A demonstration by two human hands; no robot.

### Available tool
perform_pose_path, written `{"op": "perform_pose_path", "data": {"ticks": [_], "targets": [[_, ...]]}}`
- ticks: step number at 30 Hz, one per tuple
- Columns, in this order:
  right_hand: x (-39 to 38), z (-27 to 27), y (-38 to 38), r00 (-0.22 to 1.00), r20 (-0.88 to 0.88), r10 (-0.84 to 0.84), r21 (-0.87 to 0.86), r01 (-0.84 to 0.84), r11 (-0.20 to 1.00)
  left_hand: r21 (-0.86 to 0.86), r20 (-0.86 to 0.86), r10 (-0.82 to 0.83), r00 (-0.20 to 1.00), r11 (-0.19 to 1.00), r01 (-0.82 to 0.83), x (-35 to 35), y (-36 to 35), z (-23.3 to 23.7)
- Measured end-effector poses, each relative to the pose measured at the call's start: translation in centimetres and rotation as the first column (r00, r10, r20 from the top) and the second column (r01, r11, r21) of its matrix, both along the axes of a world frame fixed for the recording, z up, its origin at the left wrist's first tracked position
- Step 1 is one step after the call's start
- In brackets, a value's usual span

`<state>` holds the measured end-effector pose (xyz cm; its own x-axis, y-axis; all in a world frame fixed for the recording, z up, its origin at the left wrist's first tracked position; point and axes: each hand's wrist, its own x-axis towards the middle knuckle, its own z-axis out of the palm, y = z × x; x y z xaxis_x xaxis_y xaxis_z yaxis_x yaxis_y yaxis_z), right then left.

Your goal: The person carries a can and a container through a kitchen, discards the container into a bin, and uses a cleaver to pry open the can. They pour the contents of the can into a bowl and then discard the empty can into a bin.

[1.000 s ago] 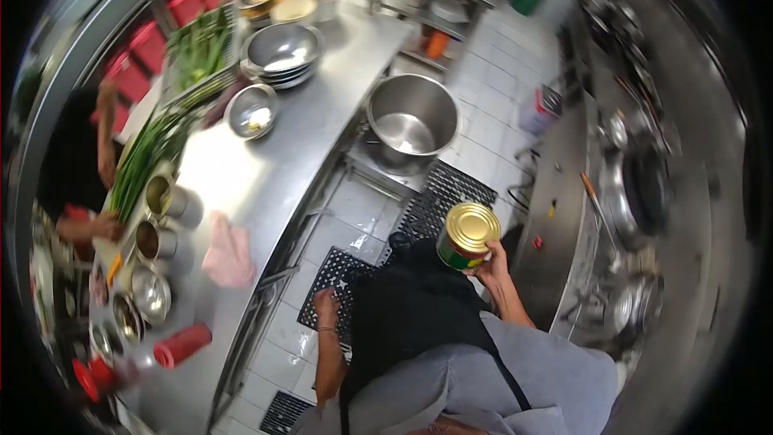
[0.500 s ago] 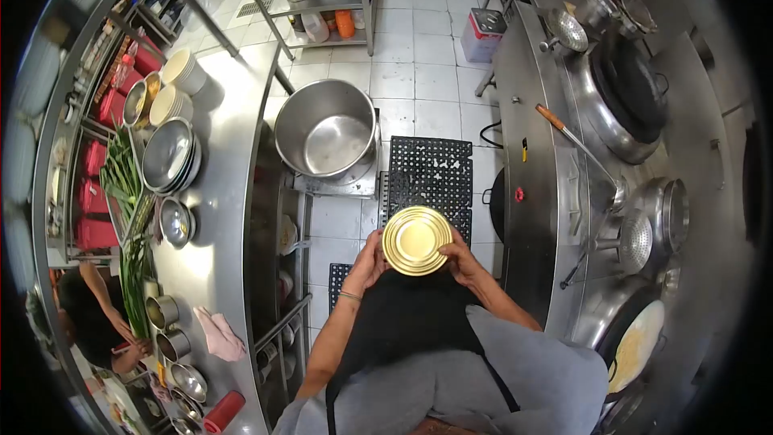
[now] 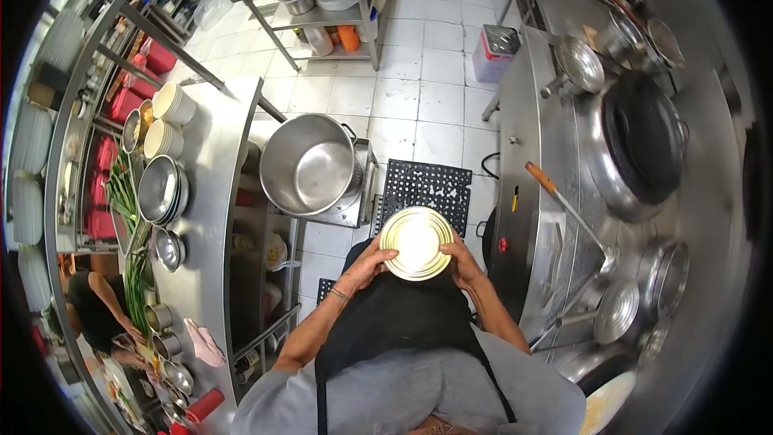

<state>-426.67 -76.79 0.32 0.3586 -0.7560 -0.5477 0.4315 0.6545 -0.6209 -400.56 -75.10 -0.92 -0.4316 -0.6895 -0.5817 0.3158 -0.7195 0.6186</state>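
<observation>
A large gold-coloured tin can [image 3: 416, 243] is held in front of my black apron, its ringed round end facing up and shining with glare. My left hand [image 3: 369, 264] grips the can's left side, thumb over the rim. On the opposite side my right hand [image 3: 462, 263] is closed around it, thumb at the edge. The lower part of the can is hidden beneath its top. Ahead and to the left stands a big steel stockpot [image 3: 310, 165], with nothing visible inside.
At left, a steel counter [image 3: 211, 185] bears bowls [image 3: 163, 189], green onions [image 3: 138, 274] and a pink cloth [image 3: 204, 341]; another person's hands work beyond it. A perforated rubber mat [image 3: 427, 189] covers floor tiles ahead. Woks [image 3: 644, 141] and a long-handled ladle [image 3: 572, 213] line the right-hand range.
The view has shifted, and the stockpot now appears lower and farther left. Glare has spread over the can's end. My left thumb now lies over the rim; both hands still hold the can.
</observation>
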Motion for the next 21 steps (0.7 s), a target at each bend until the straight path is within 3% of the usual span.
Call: {"op": "perform_pose_path", "data": {"ticks": [9, 15, 17, 21], "targets": [[0.3, 0.9, -14.9, 0.998, -0.053, 0.026, -0.13, -0.032, 0.991, -0.055, -0.087, 0.221, 0.971, 0.972, -0.227, -0.8, -13.5, 0.8], [0.6, 2.4, -28.9, 0.988, -0.148, 0.038, -0.161, -0.062, 0.985, -0.321, -0.177, 0.232, 0.957, 0.905, -0.279, -0.8, -29.0, -1.3], [1.7, 4.8, -33.5, 0.982, -0.186, 0.042, -0.143, -0.07, 0.987, -0.294, -0.136, 0.231, 0.963, 0.919, -0.262, 0.2, -33.6, 0.9], [3.4, 5.8, -41.3, 0.979, -0.18, 0.095, -0.158, -0.124, 0.98, -0.338, -0.124, 0.276, 0.953, 0.891, -0.302, 1.7, -40.3, 0.9]]}}
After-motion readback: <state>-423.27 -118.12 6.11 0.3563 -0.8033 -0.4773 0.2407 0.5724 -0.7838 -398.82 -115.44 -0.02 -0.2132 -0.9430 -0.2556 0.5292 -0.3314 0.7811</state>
